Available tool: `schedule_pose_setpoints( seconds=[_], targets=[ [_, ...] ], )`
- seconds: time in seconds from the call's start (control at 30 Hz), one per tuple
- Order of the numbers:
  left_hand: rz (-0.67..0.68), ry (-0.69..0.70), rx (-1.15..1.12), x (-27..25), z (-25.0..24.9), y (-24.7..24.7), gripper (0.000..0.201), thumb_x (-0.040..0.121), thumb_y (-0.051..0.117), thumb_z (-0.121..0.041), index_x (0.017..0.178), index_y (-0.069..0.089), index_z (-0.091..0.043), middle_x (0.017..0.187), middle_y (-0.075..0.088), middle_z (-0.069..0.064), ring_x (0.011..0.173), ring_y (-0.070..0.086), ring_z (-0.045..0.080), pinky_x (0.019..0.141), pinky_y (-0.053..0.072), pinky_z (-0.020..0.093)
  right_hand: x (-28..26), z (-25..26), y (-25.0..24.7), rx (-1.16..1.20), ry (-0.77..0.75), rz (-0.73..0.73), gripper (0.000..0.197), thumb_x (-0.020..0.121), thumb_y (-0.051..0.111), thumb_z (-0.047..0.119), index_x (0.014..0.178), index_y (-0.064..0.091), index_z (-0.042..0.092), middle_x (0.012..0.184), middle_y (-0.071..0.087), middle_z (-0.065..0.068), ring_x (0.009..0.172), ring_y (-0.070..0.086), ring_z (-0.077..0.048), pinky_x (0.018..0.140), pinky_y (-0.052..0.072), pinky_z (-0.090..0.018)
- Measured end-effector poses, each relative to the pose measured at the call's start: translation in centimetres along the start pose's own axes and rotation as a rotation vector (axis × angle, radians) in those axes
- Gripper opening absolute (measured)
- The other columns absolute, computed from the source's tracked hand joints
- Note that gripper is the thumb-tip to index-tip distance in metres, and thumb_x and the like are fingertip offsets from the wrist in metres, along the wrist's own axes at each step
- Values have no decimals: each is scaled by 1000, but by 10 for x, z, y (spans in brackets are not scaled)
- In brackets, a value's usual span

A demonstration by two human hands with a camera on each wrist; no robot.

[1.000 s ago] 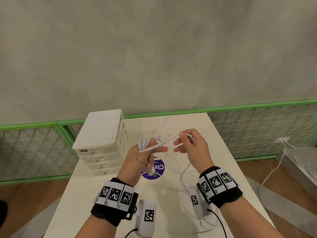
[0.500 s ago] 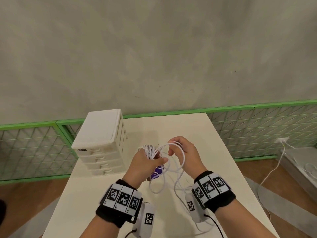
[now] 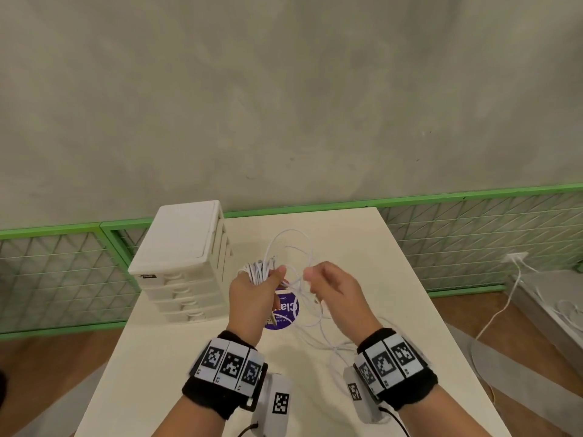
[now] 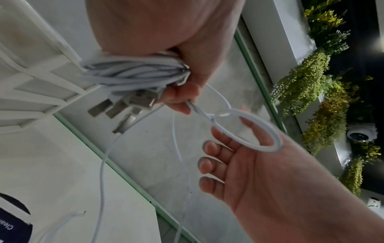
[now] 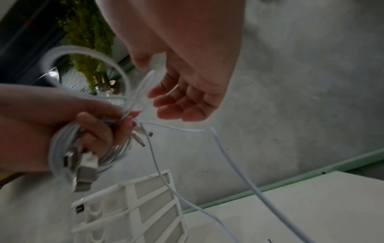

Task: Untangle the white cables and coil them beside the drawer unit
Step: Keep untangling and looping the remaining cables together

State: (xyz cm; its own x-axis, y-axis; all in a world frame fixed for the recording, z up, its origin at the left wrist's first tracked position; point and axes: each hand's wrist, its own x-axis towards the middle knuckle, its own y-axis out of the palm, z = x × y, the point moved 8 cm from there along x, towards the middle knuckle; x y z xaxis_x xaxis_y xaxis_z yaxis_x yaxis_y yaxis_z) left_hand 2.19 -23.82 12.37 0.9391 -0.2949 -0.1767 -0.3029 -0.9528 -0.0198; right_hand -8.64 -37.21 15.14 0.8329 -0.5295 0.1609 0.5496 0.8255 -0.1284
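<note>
My left hand [image 3: 277, 275] grips a coil of white cables [image 3: 257, 271] above the table, just right of the white drawer unit [image 3: 183, 263]. In the left wrist view the coil [image 4: 133, 72] sits in the fist and USB plugs [image 4: 124, 102] hang below it. My right hand [image 3: 310, 279] is close beside it, fingers relaxed. A cable loop [image 4: 268, 131] lies round its forefinger, ungripped. Loose strands [image 3: 318, 329] trail down to the table [image 3: 189, 357]. The right wrist view shows the relaxed fingers [image 5: 172, 102] and the coil [image 5: 62, 139].
A purple round sticker [image 3: 285, 310] lies on the table under the hands. Green mesh fencing [image 3: 63, 279] runs behind and beside the table against a grey wall. On the floor at right, another white cord leads to a socket block [image 3: 517, 257].
One second ago a strand was stretched between both hands. The right hand brought a loop to the left hand's coil, then let go and drew back slightly right; loops now arch above the hands.
</note>
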Motion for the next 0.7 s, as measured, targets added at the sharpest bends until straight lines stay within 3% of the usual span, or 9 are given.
schedule_pose_setpoints(
  seconds=[0.1,0.23,0.37,0.47,0.57,0.63,0.7],
  targets=[
    [-3,-30,-15,1,2,1,46,77,76,-26,101,56,7,52,59,13,39,49,21,45,41,28,-6,-5,14,-155,-7,88,29,69,77,38,83,57,23,69,56,6,60,47,-4,59,40,-18],
    [67,-25,-15,3,1,-2,40,83,71,-27,102,59,6,65,64,22,35,47,16,41,40,24,-3,-9,0,-283,-98,5,7,82,68,18,85,69,24,76,66,12,69,58,-3,64,43,-14],
    [116,26,44,3,-6,-5,33,91,61,-24,83,60,7,42,56,3,32,42,14,38,36,22,1,-5,-17,-402,-185,-29,12,89,62,22,88,74,23,84,67,13,87,58,-3,79,44,-14],
    [103,53,145,5,-4,-4,42,90,62,-33,87,58,9,39,52,1,34,44,14,42,36,26,3,-13,-22,-240,-33,-32,27,92,56,14,78,64,36,62,59,12,64,56,-7,70,46,-24],
    [100,45,178,6,0,-2,51,89,61,-37,92,56,14,38,51,0,32,44,11,41,36,23,2,-19,-27,-171,21,-101,19,90,58,17,87,57,35,56,53,7,55,54,-12,64,50,-30],
    [95,37,188,4,1,-1,54,89,60,-39,91,58,15,37,51,0,32,44,12,40,36,24,-1,-13,-32,-263,-81,-187,15,86,65,25,86,55,37,72,54,11,69,54,-5,70,45,-18],
    [78,10,166,4,5,-1,53,89,60,-38,94,59,15,36,52,0,30,43,12,38,37,23,-9,10,-35,-318,-277,-290,10,82,68,31,82,58,31,86,52,13,82,52,-4,74,39,-12]
  ],
)
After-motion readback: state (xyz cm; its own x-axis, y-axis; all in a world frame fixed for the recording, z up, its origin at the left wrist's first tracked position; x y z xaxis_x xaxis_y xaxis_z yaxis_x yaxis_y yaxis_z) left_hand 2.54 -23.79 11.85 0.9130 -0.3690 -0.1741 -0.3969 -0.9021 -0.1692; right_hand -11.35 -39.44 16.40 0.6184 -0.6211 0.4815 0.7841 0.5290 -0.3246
